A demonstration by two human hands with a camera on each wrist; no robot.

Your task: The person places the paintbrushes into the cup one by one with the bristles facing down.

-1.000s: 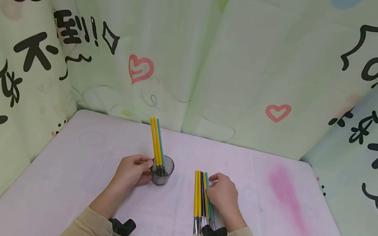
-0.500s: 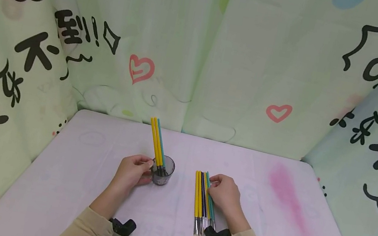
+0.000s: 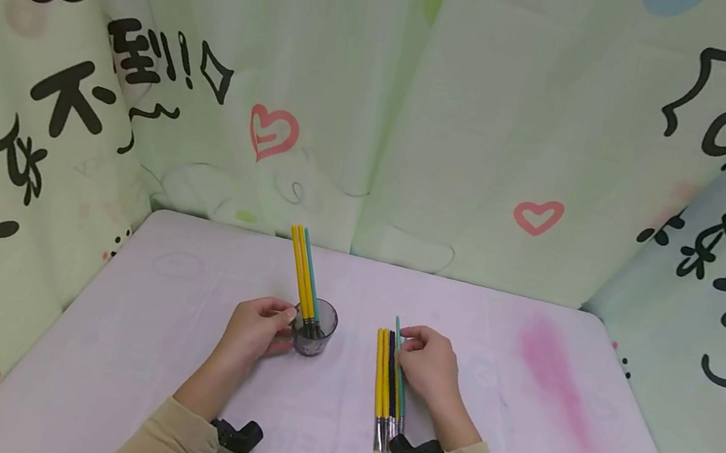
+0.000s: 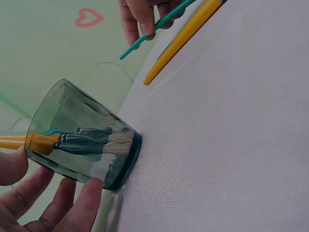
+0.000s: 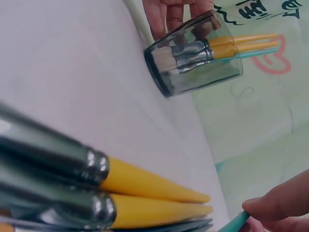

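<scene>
My left hand [image 3: 255,331] holds a clear, dark-tinted glass [image 3: 326,324], thumb and fingers at its near side. Inside the glass, two yellow paintbrushes [image 3: 300,268] and a teal one [image 3: 309,270] lean with bristles down. To the right, my right hand [image 3: 432,364] pinches another teal paintbrush [image 4: 168,18] near its handle tip. That tip stands a little off the cloth in the left wrist view. Beside it lie several loose paintbrushes [image 3: 379,375], yellow and dark blue, side by side. In the right wrist view, yellow handles [image 5: 149,179] fill the lower left.
A pale pink cloth covers the table [image 3: 165,354], with a pink smear [image 3: 550,365] at the right. Printed curtains [image 3: 470,116] hang along the back and both sides, close behind the table's far edge.
The teal paintbrush in my right hand has risen and slid forward, its handle tip now beyond the other brushes. My left hand and the glass stay in place.
</scene>
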